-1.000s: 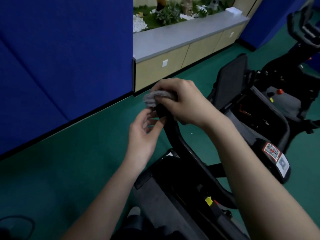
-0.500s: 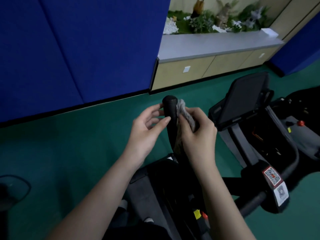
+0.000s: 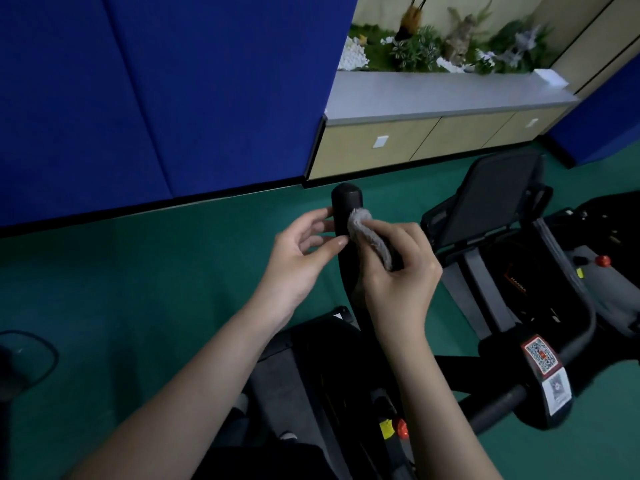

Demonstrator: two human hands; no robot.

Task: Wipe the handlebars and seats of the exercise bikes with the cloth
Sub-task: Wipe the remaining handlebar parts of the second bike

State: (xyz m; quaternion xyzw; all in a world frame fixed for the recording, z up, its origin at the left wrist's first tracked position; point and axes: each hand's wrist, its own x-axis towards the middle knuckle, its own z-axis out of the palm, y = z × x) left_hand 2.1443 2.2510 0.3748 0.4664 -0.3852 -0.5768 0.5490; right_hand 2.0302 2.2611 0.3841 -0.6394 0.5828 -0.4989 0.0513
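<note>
Where the grey cloth (image 3: 370,237) is folded against the right side of the upright black handlebar (image 3: 346,202), the right hand (image 3: 398,275) pinches it, fingers curled round it, just below the bar's rounded end. The left hand (image 3: 298,261) is relaxed and spread at the bar's left side, fingertips touching it, holding nothing. Near, below both wrists, lies the bike's dark frame with a red knob (image 3: 402,428). To the right stands a second bike, its seat back (image 3: 495,195) tilted, with a QR sticker (image 3: 542,355) on a near post. Green floor (image 3: 138,289) runs to blue wall panels (image 3: 173,98) and a low cabinet (image 3: 415,142) on the far side.
</note>
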